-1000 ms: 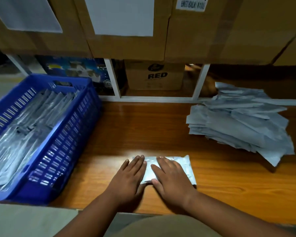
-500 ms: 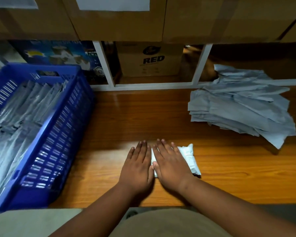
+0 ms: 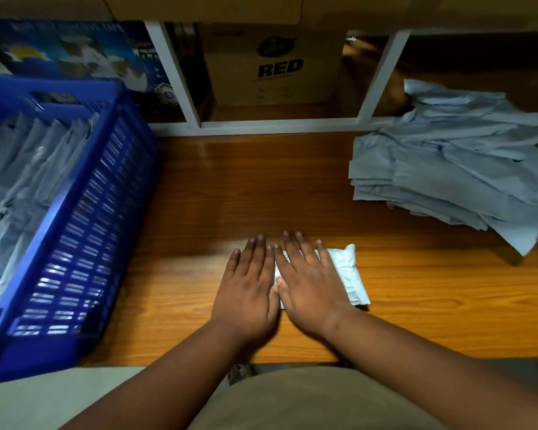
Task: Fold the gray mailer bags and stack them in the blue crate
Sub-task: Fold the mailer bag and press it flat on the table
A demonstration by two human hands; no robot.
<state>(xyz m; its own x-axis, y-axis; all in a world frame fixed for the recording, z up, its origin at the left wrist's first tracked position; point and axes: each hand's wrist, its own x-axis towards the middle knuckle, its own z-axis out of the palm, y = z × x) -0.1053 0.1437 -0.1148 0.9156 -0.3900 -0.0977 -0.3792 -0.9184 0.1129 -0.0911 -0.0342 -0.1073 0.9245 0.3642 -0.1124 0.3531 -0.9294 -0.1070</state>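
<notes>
A single head-worn view looks steeply down and forward from close above the wooden table, facing the shelf frame behind it.

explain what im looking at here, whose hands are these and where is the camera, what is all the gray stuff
There is no machine here: a person works with bare hands, and the single camera sits on that person's head, looking forward and down. The left hand and right hand lie flat, side by side, pressing a folded gray mailer bag onto the wooden table. Neither hand grips anything. To the right lies a loose pile of unfolded gray bags. To the left stands the blue crate, already holding bags in rows. Behind the table is a white shelf frame with a cardboard box marked RED.
</notes>
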